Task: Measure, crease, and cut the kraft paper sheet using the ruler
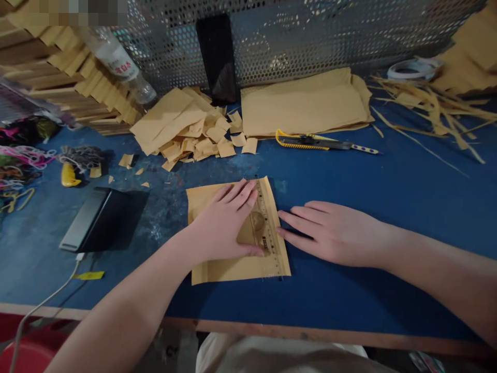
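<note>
A sheet of brown paper (236, 267) lies on the blue table near the front edge. A clear plastic ruler (267, 228) runs along the paper's right side. My left hand (223, 223) lies flat on the paper and ruler, fingers stretched out and pressing them down. My right hand (330, 230) rests flat on the table just right of the paper, with its fingertips touching the ruler's right edge. Neither hand holds anything.
A yellow utility knife (310, 141) lies behind the sheet, in front of a stack of brown paper (306, 103). Cut paper pieces (186, 129) are heaped at back left, paper strips (435, 114) at back right. A black device (99, 220) with a cable sits left. A perforated metal screen (310, 36) closes the back.
</note>
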Demonstrator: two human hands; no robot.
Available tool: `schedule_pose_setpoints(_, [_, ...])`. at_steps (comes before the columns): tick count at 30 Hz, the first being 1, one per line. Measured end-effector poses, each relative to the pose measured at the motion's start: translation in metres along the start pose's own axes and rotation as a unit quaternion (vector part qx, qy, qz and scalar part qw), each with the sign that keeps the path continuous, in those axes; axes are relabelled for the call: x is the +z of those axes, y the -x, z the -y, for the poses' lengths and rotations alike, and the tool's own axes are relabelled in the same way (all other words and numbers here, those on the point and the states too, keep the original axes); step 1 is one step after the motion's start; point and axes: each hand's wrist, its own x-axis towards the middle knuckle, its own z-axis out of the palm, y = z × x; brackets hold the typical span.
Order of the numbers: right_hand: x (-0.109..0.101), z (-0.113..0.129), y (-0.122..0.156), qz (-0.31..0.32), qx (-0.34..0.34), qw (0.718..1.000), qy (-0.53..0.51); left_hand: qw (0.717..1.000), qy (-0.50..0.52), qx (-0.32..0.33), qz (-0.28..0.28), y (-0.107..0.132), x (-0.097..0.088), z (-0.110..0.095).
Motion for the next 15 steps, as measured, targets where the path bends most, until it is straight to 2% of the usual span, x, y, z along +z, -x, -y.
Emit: schedule_pose_setpoints(15, [0.0009, 0.0021, 0.0009, -0.010, 0.013, 1.000, -0.007, 1.000, 0.019, 0.012, 0.007, 0.0005, -0.0009, 0.0015])
